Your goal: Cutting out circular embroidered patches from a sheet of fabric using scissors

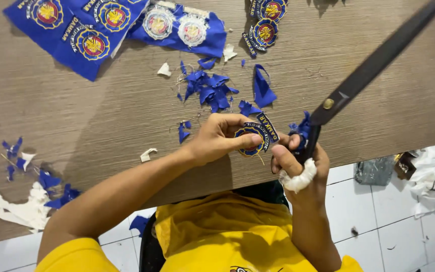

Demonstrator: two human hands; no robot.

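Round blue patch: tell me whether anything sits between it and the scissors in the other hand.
Nothing visible does. The left hand pinches the round blue patch above the table edge, and the scissors in the right hand sit right beside it, with only the strip of blue fabric being trimmed at the blades.

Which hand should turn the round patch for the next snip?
Left. The left hand already pinches the patch at its edge, while the right hand is full with the scissors, handle wrapped in white cloth.
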